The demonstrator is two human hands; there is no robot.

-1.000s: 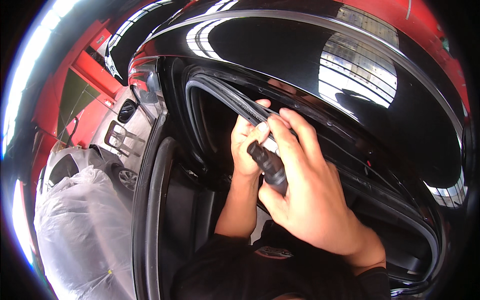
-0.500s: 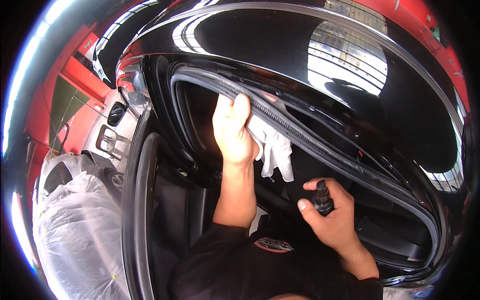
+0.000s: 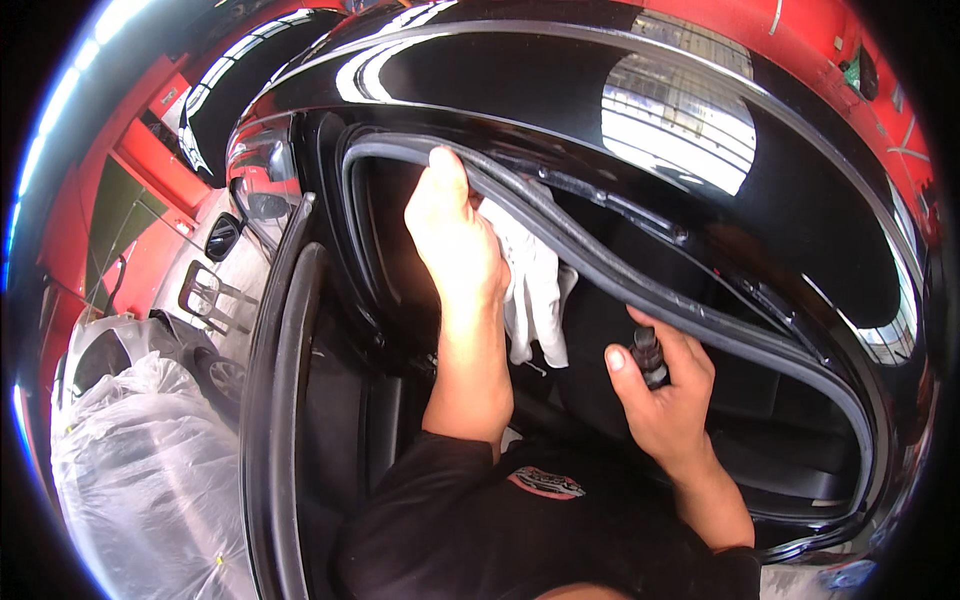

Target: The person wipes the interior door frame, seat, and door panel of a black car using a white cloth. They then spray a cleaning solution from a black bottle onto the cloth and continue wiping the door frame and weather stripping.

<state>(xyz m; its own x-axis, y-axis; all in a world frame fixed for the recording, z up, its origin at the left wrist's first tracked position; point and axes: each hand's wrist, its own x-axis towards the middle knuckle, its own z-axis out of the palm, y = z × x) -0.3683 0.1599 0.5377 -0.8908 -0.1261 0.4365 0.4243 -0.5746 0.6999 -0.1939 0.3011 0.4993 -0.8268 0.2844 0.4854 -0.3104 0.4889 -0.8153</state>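
A black rubber door seal (image 3: 610, 275) runs along the top of the car's door opening. A gap shows between part of it and the black door frame (image 3: 560, 180). My left hand (image 3: 455, 240) grips the seal's upper left stretch, thumb over it and fingers out of sight behind. From that hand a white cloth (image 3: 535, 295) hangs down, its upper part pressed near the seal. Below the seal, my right hand (image 3: 675, 400) is closed round a small black bottle (image 3: 649, 355), with its dark ribbed top pointing up.
The open car door (image 3: 285, 400) stands to the left. Beyond it are a side mirror (image 3: 223, 237), a dark stool (image 3: 212, 300) and something wrapped in clear plastic (image 3: 150, 470). The glossy black roof (image 3: 500, 75) curves across the top, mirroring bright windows.
My left hand has shifted slightly left and up along the seal, bringing the cloth with it. The right hand and bottle have moved a little closer to the seal.
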